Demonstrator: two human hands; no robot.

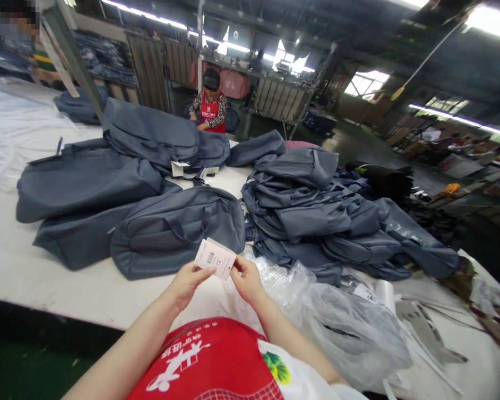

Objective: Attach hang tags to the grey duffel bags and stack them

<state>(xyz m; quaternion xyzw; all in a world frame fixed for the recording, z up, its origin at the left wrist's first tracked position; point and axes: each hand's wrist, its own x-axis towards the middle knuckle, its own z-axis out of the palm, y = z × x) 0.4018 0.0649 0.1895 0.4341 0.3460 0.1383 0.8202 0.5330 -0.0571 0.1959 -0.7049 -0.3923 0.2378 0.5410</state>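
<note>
1. Paper tag (214, 259), pale with a printed barcode, is held up over the near edge of the worktop (120, 294), about midway along it as seen. A second layer shows behind its upper edge.
2. Left hand (187, 284) is clamped on the tag's lower left part, thumb across the printed face.
3. Right hand (248, 279) pinches the tag's right edge between thumb and bent fingers.
4. Nearest bag (150, 244), blue-grey with two handles, lies on its side just beyond the tag, towards the worktop's far edge.
5. Left of it, more bags (87, 186) of the same colour lie stacked, reaching back towards the far edge.
6. To the right, a looser heap of bags (312, 216) spreads towards the worktop's right end.
7. Clear plastic wrapping (350, 319) lies crumpled between that heap and the near edge; a metal piece (427, 333) lies to its right.
8. White strips (16, 133) cover the far left corner.
9. Beyond the far edge is a co-worker (210, 111) in a red apron.
</note>
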